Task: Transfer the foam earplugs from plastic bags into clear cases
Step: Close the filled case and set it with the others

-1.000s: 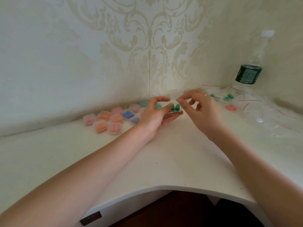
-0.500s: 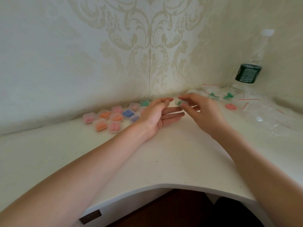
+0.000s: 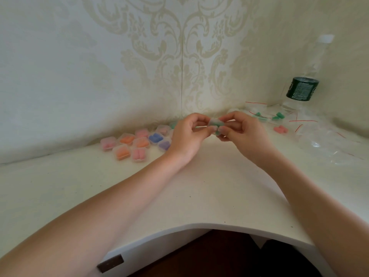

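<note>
**Both hands closing on the green-filled case**

A second ago the left hand was cradling an open case with two green earplugs while the right was reaching over it; half a second ago the right hand was taking it and the left was lying flat. Now both hands are meeting in front of the wall corner, fingers curled, pinching one clear case between them just above the desk. Green is showing through it, so the pair is probably inside and the lid is likely being pressed closed; whether it has latched is not visible.

Left of the held case, the filled cases are lying in a cluster against the wall, holding pink, orange, blue and purple plugs. Right of the held case, plastic bags with red seal lines are lying scattered, some still holding green earplugs and a pink pair. Beyond those bags a water bottle is standing against damask-patterned wallpaper.
</note>
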Tool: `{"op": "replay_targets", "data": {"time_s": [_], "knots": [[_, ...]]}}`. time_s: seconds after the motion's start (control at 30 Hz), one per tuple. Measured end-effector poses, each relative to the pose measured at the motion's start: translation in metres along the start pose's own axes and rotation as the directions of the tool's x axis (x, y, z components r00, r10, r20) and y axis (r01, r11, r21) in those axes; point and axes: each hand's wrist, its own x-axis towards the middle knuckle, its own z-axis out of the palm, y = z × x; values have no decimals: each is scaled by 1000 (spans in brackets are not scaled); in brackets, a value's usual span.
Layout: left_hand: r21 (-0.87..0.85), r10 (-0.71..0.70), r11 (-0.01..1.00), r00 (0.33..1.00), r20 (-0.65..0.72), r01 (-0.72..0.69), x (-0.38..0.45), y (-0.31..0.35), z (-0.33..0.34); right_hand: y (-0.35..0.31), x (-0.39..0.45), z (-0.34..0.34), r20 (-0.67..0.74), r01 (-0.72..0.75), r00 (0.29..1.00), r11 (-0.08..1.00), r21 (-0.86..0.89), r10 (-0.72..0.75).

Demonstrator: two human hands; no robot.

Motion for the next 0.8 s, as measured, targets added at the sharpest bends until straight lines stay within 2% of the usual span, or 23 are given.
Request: {"op": "replay_targets", "data": {"time_s": [0.1,0.13,0.2,0.23,0.3,0.4,0.47,0.53,0.57,0.6,0.67,0.7,0.73,0.8], "knots": [[140,137,982,987,-82,-125,6,1,-6,2,3,-8,11,51,999,965,-256,-50],[220,193,961,977,-96,-168,7,0,-11,3,2,-10,69,63,997,936,-346,-42],[434,280,869,959,-36,-238,8,-6,-21,8,-1,-7,213,81,977,872,-483,28],[528,292,811,956,9,-252,7,-9,-24,11,-3,-4,259,71,963,866,-495,70],[629,301,729,952,60,-270,6,-12,-25,14,-4,0,259,16,960,900,-436,109],[709,345,638,935,85,-300,5,-11,-23,14,-1,-1,171,60,985,886,-460,22],[752,371,583,924,91,-308,6,-11,-25,15,1,-6,160,85,987,858,-506,-3],[785,364,544,926,98,-297,6,-13,-27,16,3,-15,59,35,998,817,-575,-1],[799,345,527,932,110,-289,7,-14,-27,16,4,-23,-71,-25,997,798,-603,-23],[812,320,511,939,124,-281,7,-15,-27,14,5,-35,-236,-92,970,794,-601,-66],[834,283,482,948,142,-269,6,-18,-26,10,3,-58,-513,-197,847,817,-541,-136],[845,274,466,951,145,-263,5,-19,-25,12,1,-69,-578,-258,806,805,-534,-125],[860,266,443,953,143,-253,5,-19,-24,18,-1,-77,-595,-341,800,756,-559,-79],[909,234,359,963,133,-213,4,-16,-21,37,-5,-83,-557,-482,828,592,-645,68]]}}
